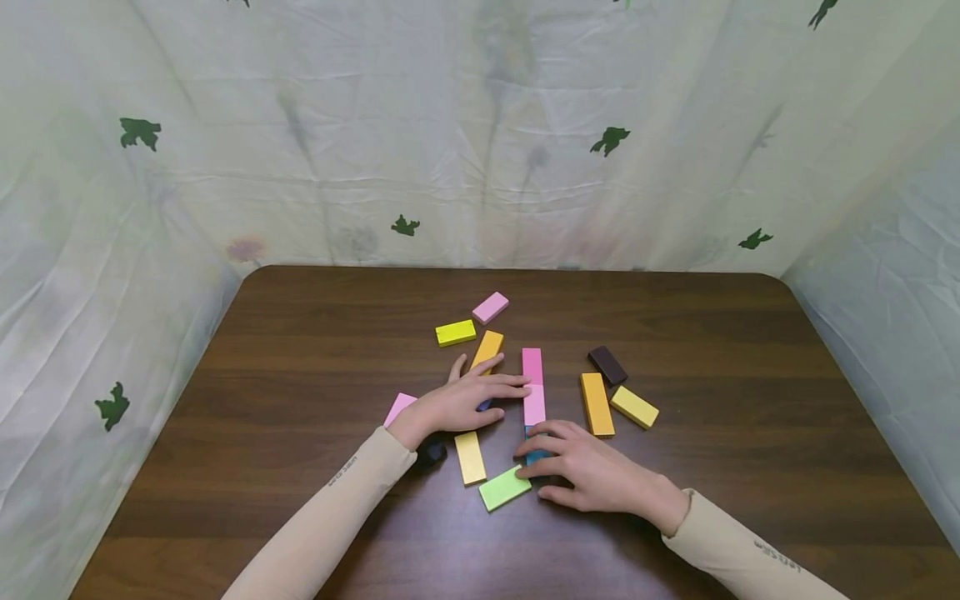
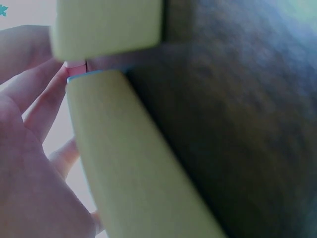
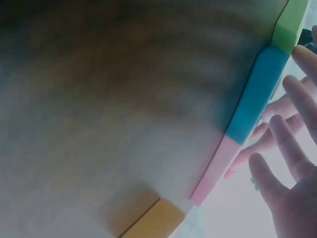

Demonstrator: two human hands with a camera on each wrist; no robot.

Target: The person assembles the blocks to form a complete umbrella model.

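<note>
The left hand [image 1: 465,402] has its fingers spread and holds nothing, its middle fingertips reaching the left edge of the far pink block [image 1: 532,367] and the near pink block [image 1: 534,406], around where the two meet. The right hand [image 1: 592,467] is likewise unclosed, its fingers apart over the blue block [image 3: 257,96], with one fingertip at the corner of the green block [image 1: 504,490]; how firmly either hand touches cannot be told. The two pinks and the blue stand end to end in a line running away from the person, and the green sits at the blue's near end, angled off to the left. Under the left palm a dark blue block [image 1: 484,405] shows in part, and an orange block [image 1: 489,347] lies partly behind that hand's fingers. A cream block [image 1: 470,458] lies between the left hand and the green one; a black piece [image 1: 433,452] and a third pink block [image 1: 399,406] are partly hidden by the left wrist. Farther off, a bright yellow block [image 1: 455,333] lies near a pale pink block [image 1: 491,307]. To the right of the line are a second orange block [image 1: 597,406], a dark brown block [image 1: 607,365] and a soft yellow block [image 1: 634,407]. All lie on a brown table [image 1: 750,417], with a pale curtain [image 1: 450,125] behind.
</note>
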